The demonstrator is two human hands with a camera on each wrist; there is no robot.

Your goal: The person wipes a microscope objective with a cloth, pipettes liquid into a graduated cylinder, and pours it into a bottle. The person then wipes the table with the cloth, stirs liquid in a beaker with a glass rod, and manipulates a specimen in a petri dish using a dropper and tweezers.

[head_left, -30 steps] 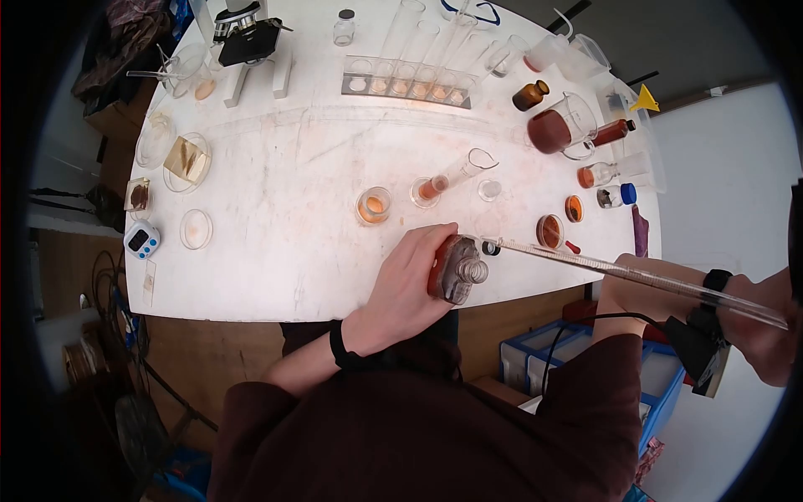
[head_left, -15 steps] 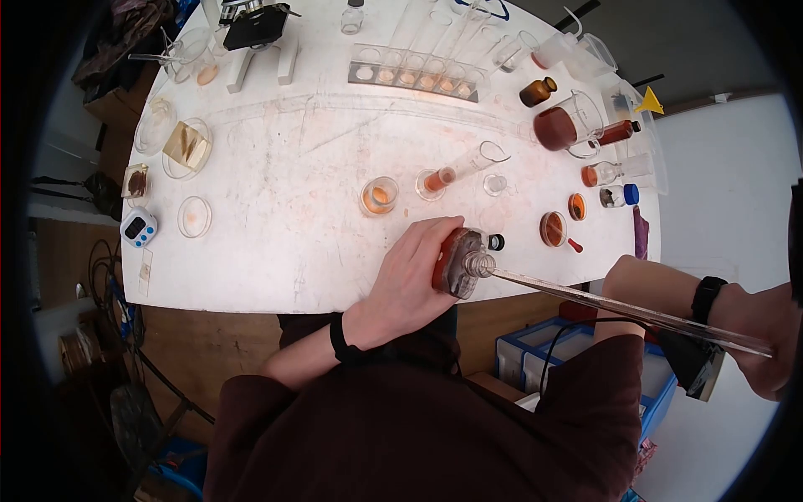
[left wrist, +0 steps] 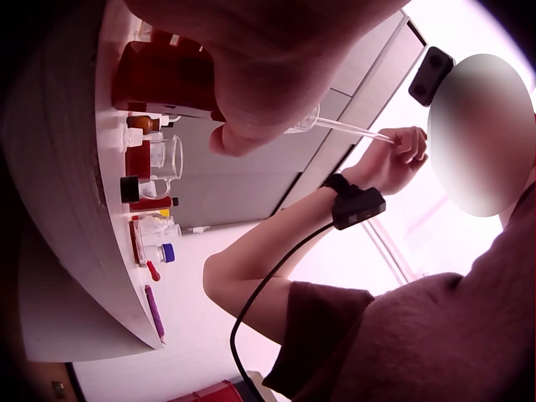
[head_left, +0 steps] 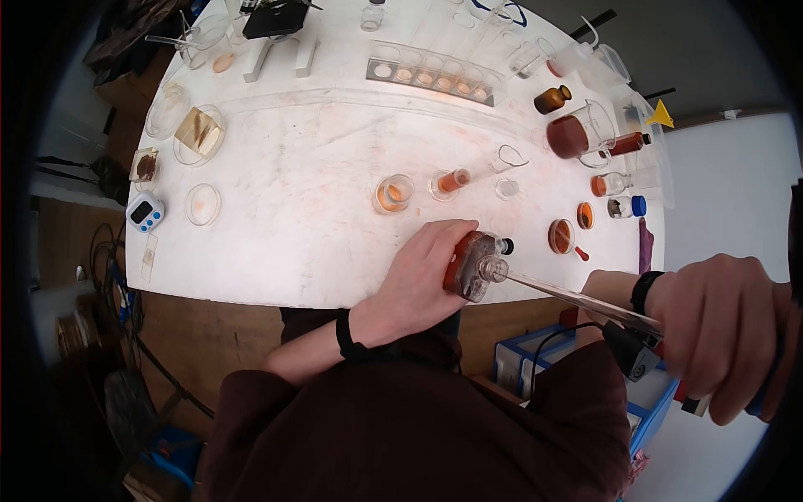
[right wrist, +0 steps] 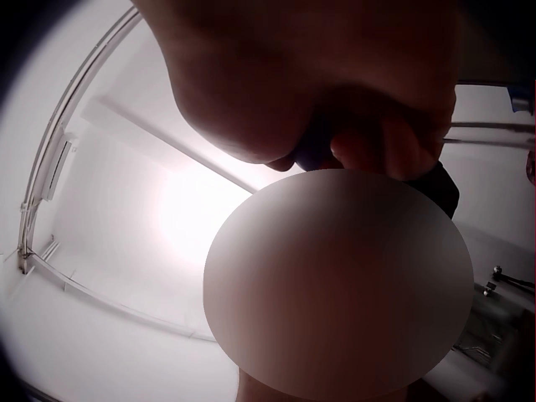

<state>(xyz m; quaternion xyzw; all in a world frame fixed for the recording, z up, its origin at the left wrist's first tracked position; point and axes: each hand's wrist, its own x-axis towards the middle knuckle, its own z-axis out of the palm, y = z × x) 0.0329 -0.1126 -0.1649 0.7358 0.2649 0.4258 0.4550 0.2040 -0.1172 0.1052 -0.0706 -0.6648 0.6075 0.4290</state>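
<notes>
My left hand (head_left: pixel 422 272) grips a clear bottle (head_left: pixel 465 266) of red-brown liquid by its body, near the front edge of the table. The bottle tilts so that its uncapped neck faces my right side. From that neck a long glass pipette (head_left: pixel 577 298) slants up to my right hand (head_left: pixel 721 335), its lower end inside the mouth. The left wrist view shows the right hand (left wrist: pixel 394 159) raised near the face, fingers curled at the upper end of the pipette (left wrist: pixel 356 130). Something dark blue (right wrist: pixel 315 149) shows among the right fingers. A black cap (head_left: pixel 507 246) lies just beyond the bottle.
Behind the bottle stand a glass jar (head_left: pixel 394 194) and a measuring cylinder (head_left: pixel 454 180) with orange liquid. A beaker (head_left: pixel 569 136) of dark red liquid and petri dishes (head_left: pixel 560 237) are at the right. A test tube rack (head_left: pixel 429 79) stands farther back, a timer (head_left: pixel 145 212) at left.
The pipette's lower end has gone from beyond the bottle mouth into the neck. My right hand has moved left, farther into the head view; the left hand keeps its hold.
</notes>
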